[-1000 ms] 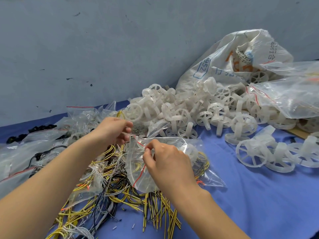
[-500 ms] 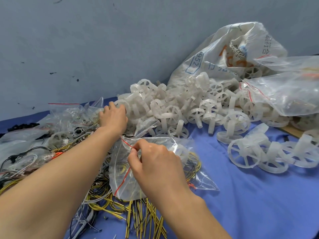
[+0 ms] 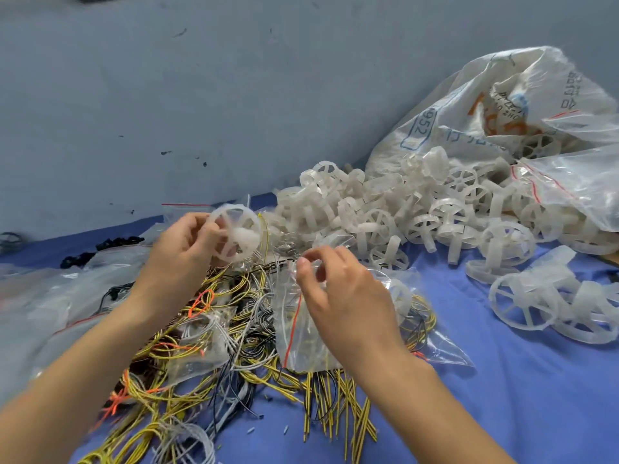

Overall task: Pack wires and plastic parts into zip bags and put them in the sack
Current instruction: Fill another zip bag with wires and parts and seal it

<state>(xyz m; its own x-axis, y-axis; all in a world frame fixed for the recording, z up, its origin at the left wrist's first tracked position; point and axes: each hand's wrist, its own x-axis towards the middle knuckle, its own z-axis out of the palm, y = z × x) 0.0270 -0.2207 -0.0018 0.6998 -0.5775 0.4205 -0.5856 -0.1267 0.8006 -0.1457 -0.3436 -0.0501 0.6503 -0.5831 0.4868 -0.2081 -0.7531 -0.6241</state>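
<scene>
My left hand grips a white spoked plastic wheel, lifted above the wire heap. My right hand pinches the top edge of a clear zip bag with a red seal line; the bag hangs over the wires with some wires inside. Tangled yellow-black, grey and orange wires cover the blue cloth in front of me. A big pile of white plastic wheels lies behind. The white woven sack leans against the wall at the back right.
Filled and empty zip bags lie at the left. A large clear bag rests on the sack's mouth at the right. More loose wheels sit on the blue cloth. The grey wall runs close behind.
My left hand reached into the wheel pile and has come back up holding a wheel. My right hand kept hold of the zip bag's edge.
</scene>
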